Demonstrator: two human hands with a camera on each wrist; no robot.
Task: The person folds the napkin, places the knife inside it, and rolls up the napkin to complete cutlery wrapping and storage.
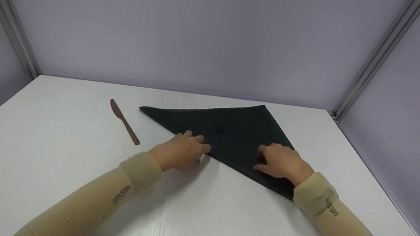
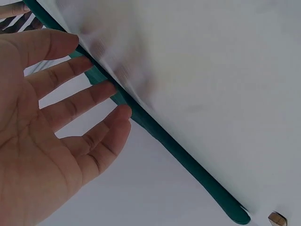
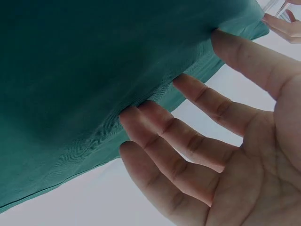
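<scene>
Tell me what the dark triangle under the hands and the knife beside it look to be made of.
The napkin looks like woven fabric, matte dark green: the right wrist view shows a fine weave and soft folded edges. The knife looks wooden or wood-coloured plastic, brown and dull, without metallic shine; which one is hard to tell.

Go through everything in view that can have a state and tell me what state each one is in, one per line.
Dark green cloth napkin: folded into a triangle, lying flat on the white table.
Left hand: open, fingers straight, tips touching the napkin's long folded edge.
Right hand: open, fingers spread, pressing on the napkin.
Brown knife: lying flat on the table, left of the napkin, untouched.
</scene>
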